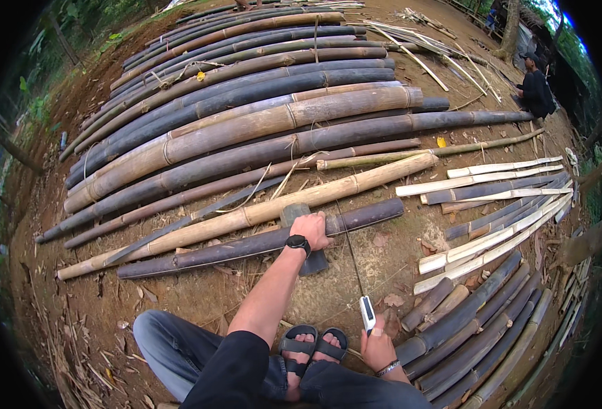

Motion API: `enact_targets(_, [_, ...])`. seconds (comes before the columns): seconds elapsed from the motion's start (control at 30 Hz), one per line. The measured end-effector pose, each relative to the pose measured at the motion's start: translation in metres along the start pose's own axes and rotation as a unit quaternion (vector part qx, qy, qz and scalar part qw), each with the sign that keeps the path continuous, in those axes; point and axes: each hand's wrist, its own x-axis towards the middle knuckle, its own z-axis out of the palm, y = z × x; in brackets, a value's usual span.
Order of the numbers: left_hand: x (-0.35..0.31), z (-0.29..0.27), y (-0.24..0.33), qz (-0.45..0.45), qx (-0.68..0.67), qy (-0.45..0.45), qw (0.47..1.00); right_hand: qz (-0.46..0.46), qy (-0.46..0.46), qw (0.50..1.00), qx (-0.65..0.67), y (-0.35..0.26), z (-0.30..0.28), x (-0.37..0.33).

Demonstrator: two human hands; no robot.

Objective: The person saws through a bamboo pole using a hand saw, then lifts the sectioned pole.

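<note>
1. The left hand (309,230) is pressed down, fingers curled, over the dark pole (260,243) and a grey blade (301,235) laid across it, likely to pin both against the ground.
2. The right hand (377,349) is closed around the white handle of a long thin tool (354,266), whose shaft runs up to the pole just beside the left hand; I judge this grip steadies the tip at the pole.
3. The pole lies across the dirt in front of the sandalled feet (312,347), under the left hand and well ahead of the right.
4. A pale pole (246,217) lies just behind it, touching or nearly so.
5. Split strips (492,178) lie to the right.
</note>
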Motion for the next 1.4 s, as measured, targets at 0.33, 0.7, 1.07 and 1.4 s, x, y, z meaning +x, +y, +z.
enact_targets(0.33, [0.001, 0.004, -0.002, 0.015, 0.010, -0.006, 1.000, -0.025, 0.007, 0.999, -0.027, 0.007, 0.001, -0.002])
enact_targets(0.7, [0.004, 0.005, -0.002, 0.032, 0.015, 0.000, 0.999, -0.015, 0.016, 0.998, -0.055, 0.014, 0.005, 0.014])
enact_targets(1.07, [0.000, 0.012, -0.002, 0.026, 0.016, 0.016, 0.999, 0.000, -0.003, 0.998, -0.060, 0.003, 0.002, 0.037])
enact_targets(1.4, [-0.003, 0.014, -0.001, 0.023, -0.005, 0.034, 0.999, 0.017, -0.015, 0.998, -0.065, -0.021, -0.012, 0.050])
